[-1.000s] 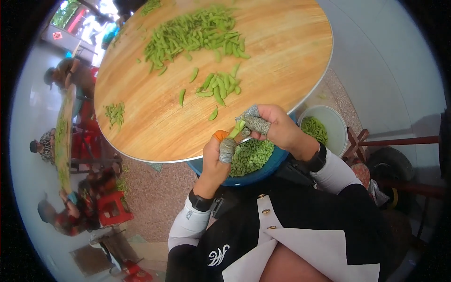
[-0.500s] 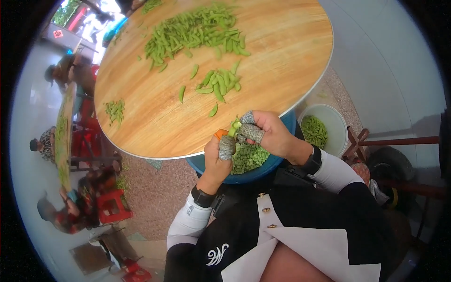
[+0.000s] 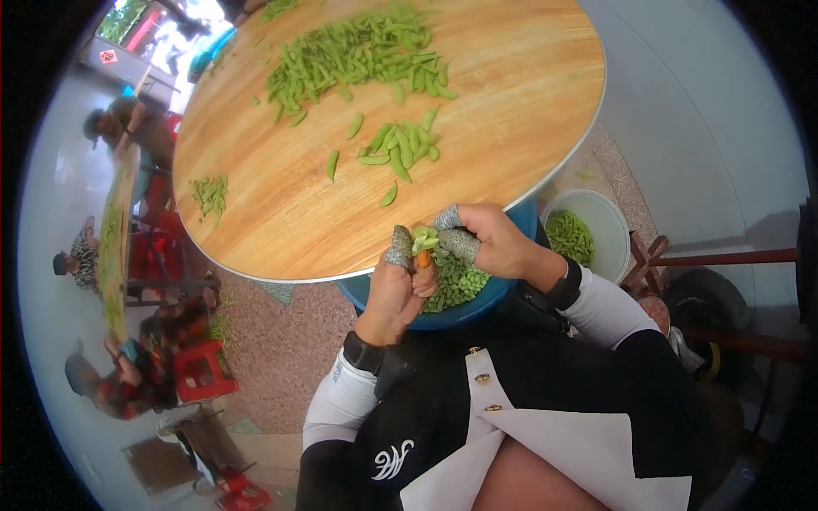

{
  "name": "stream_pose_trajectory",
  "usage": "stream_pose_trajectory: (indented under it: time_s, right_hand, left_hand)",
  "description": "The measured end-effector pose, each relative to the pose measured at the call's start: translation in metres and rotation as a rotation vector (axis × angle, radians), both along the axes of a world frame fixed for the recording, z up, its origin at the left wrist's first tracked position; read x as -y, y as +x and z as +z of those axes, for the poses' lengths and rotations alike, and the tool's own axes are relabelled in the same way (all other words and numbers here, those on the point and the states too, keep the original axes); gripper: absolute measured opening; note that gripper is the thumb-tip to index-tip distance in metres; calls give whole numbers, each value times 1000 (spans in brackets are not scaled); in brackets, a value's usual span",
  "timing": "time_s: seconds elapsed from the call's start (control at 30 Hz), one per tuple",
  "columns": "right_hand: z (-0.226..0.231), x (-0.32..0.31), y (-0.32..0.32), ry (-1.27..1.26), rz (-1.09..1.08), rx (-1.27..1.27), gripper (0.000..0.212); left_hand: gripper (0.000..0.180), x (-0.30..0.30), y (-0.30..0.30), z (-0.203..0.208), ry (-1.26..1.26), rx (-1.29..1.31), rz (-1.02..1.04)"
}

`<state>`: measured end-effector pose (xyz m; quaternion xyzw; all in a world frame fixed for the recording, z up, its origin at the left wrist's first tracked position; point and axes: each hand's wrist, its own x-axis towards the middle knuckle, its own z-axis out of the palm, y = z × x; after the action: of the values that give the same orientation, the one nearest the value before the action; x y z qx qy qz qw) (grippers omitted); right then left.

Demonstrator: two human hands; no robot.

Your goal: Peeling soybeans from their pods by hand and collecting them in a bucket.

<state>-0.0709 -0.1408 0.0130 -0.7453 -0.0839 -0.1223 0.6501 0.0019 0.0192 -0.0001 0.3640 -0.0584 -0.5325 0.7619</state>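
Between my two hands, above the blue basin (image 3: 490,305), is a split green soybean pod (image 3: 423,237). My left hand (image 3: 388,298) is closed on the pod from the left, with its thumb in a grey knitted finger wrap and something orange (image 3: 424,257) at a fingertip. From the right, the wrapped thumb and finger of my right hand (image 3: 498,245) pinch at the same pod. Shelled green beans (image 3: 456,285) lie in the basin below, partly hidden by my hands. The round wooden table (image 3: 281,230) holds a small cluster of whole pods (image 3: 402,146) just beyond.
A large heap of pods (image 3: 354,60) covers the table's far part, and green bits (image 3: 210,198) lie at its left. To the right stands a white bucket (image 3: 609,247) of green pods. Several people sit at another table (image 3: 111,247) on the left, near red stools (image 3: 204,371).
My left hand has turned, its thumb now upright against the pod and the orange piece shifted right. My right hand remains nearly in place, and the pod looks more opened.
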Motion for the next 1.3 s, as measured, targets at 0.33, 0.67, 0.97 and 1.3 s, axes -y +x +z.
stream_pose_trajectory:
  time_s: [0.33, 0.67, 0.97, 1.3]
  right_hand:
    - [0, -8, -2, 246, -13, -323, 9]
    - [4, -2, -1, -314, -136, 100, 25]
    - [15, -20, -7, -749, -182, 21, 28]
    - [0, -9, -6, 167, -55, -217, 18]
  left_hand:
    - [20, -5, 3, 11, 188, 536, 44]
    - [20, -9, 6, 12, 139, 327, -38]
    - [25, -6, -7, 15, 214, 350, 19]
    - [11, -8, -9, 23, 178, 152, 44]
